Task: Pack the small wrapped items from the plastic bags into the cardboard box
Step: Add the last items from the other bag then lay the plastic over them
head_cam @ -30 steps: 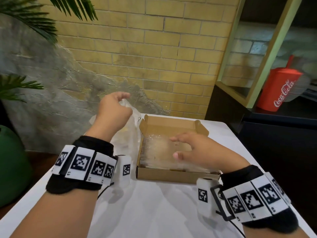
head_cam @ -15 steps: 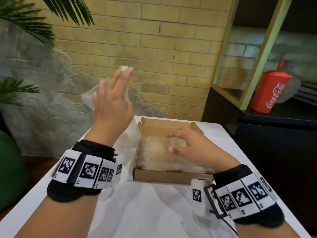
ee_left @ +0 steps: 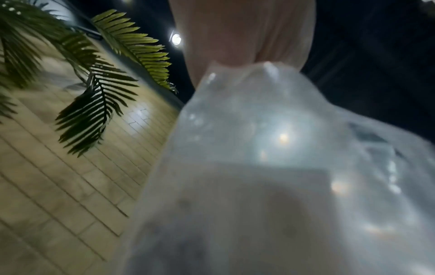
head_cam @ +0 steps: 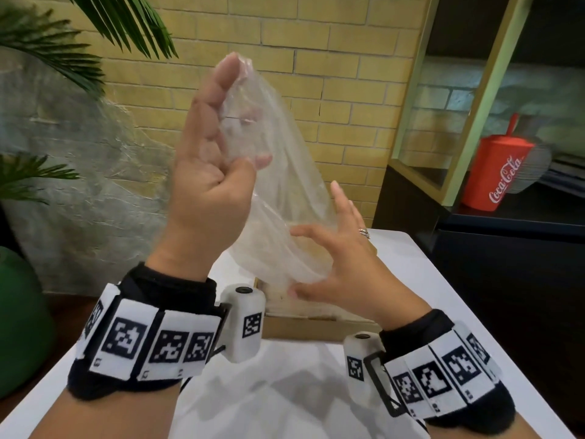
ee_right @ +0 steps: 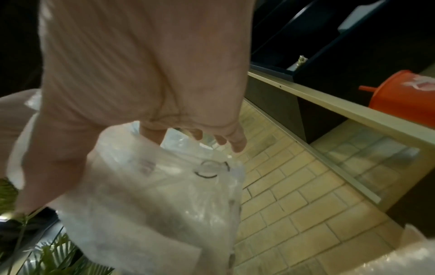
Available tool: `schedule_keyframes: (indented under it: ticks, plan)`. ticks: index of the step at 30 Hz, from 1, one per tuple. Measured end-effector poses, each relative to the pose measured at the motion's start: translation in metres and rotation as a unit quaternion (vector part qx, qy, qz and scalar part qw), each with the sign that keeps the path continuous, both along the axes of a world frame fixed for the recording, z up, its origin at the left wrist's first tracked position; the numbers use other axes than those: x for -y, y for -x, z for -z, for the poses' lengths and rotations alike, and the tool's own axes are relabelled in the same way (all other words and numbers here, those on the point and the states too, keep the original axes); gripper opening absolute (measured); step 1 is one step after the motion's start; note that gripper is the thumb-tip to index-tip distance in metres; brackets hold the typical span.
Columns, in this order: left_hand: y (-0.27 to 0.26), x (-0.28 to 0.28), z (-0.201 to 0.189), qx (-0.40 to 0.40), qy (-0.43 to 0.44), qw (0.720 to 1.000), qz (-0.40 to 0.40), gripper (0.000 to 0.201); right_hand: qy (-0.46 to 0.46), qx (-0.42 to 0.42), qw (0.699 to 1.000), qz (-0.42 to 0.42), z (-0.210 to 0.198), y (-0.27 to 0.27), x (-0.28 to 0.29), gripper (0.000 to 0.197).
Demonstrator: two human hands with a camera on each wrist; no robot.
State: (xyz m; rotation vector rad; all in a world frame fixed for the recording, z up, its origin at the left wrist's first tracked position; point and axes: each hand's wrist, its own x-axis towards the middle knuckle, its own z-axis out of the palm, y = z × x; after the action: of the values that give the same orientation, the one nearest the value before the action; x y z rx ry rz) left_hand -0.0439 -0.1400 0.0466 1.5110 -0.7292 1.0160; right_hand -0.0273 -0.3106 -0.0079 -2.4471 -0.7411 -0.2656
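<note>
A clear plastic bag (head_cam: 278,191) hangs in the air above the cardboard box (head_cam: 316,327), which is mostly hidden behind it. My left hand (head_cam: 240,115) is raised and pinches the bag's top end between thumb and fingers (ee_left: 235,37). The left wrist view is filled by the bag (ee_left: 270,167). My right hand (head_cam: 294,263) is at the bag's lower end, thumb below it and fingers (ee_right: 212,137) spread around it. The bag (ee_right: 164,204) lies against that palm. I cannot tell what the bag holds.
The box stands on a white table (head_cam: 285,400). A red Coca-Cola cup (head_cam: 503,172) stands on a dark shelf to the right. Palm leaves (head_cam: 63,52) and a green object (head_cam: 19,312) are at the left, with a brick wall behind. More clear plastic (ee_right: 412,256) shows at lower right.
My left hand has lifted the bag from beside the box to high above it. My right hand rose from over the box to the bag's lower end.
</note>
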Motion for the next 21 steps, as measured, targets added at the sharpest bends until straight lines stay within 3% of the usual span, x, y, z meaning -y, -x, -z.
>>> schedule_keyframes:
  ticks: [7,9,12,15,18,21]
  plan:
    - [-0.001,0.008,0.002,-0.04,0.034,0.996,0.071,0.075,-0.036,-0.005,0.998,0.057,0.005,-0.012,0.003,0.025]
    - [-0.002,0.01,0.004,-0.066,0.047,0.994,0.07,0.072,-0.039,0.027,0.996,0.08,0.005,-0.014,0.004,0.019]
    - [-0.008,0.014,0.009,-0.163,0.05,0.985,-0.011,0.081,-0.079,0.061,0.985,0.138,0.002,-0.016,0.012,0.024]
    - [-0.01,0.026,0.014,-0.294,0.01,0.953,-0.078,0.101,-0.107,0.078,0.971,0.197,-0.004,-0.016,0.019,0.027]
    - [-0.014,0.043,0.027,-0.412,-0.044,0.91,0.001,0.116,-0.138,0.096,0.963,0.213,-0.009,-0.013,0.02,0.031]
    - [-0.021,0.057,0.043,-0.467,-0.029,0.873,0.135,0.13,-0.207,0.071,0.966,0.14,-0.013,-0.008,0.015,0.034]
